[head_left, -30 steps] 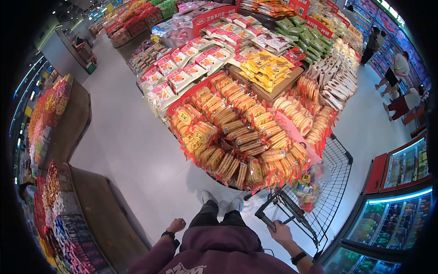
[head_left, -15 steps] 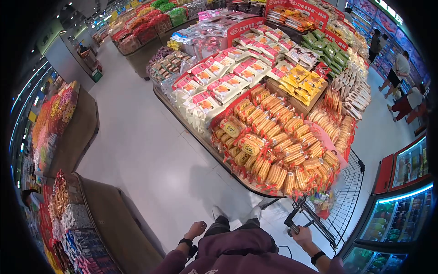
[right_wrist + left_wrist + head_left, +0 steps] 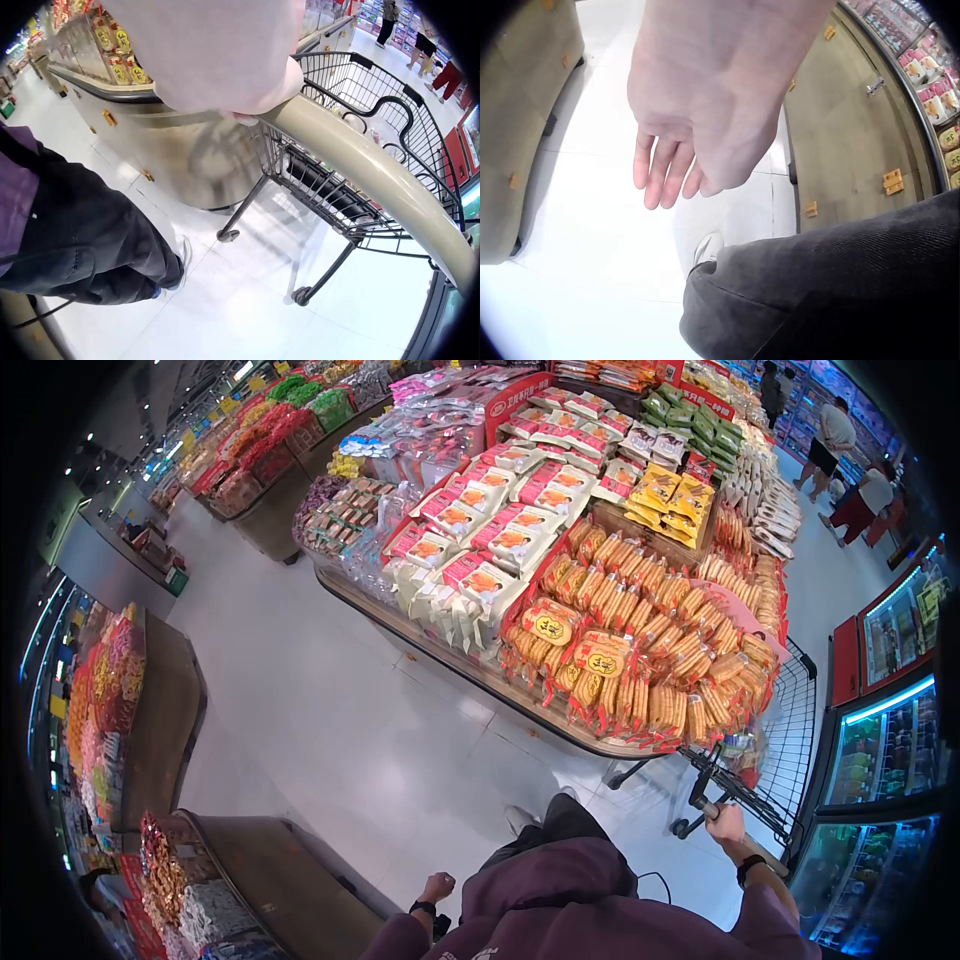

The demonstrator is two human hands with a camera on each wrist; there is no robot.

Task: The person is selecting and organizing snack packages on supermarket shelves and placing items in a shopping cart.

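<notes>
My right hand (image 3: 727, 824) grips the handle bar (image 3: 375, 169) of a black wire shopping cart (image 3: 793, 720). In the right wrist view this hand (image 3: 217, 64) wraps the near end of the pale bar, its fingers mostly hidden beneath. Plastic-wrapped goods (image 3: 379, 131) lie in the basket. My left hand (image 3: 437, 887) hangs at my side, away from everything. Seen from the left wrist, that hand (image 3: 705, 112) points downward over the floor with loose, slightly bent fingers and holds nothing.
A wooden-sided display stand (image 3: 470, 685) bears packed crackers (image 3: 640, 640) and white-and-pink snack bags (image 3: 480, 530). Candy stands (image 3: 240, 880) line the left. Glass-door coolers (image 3: 880, 750) stand close at the right, and people (image 3: 865, 505) are at the far right.
The view has shifted along the display stand, bringing more of its left side closer. Cart and right hand now sit farther right in the head view. My right hand keeps its grip on the handle.
</notes>
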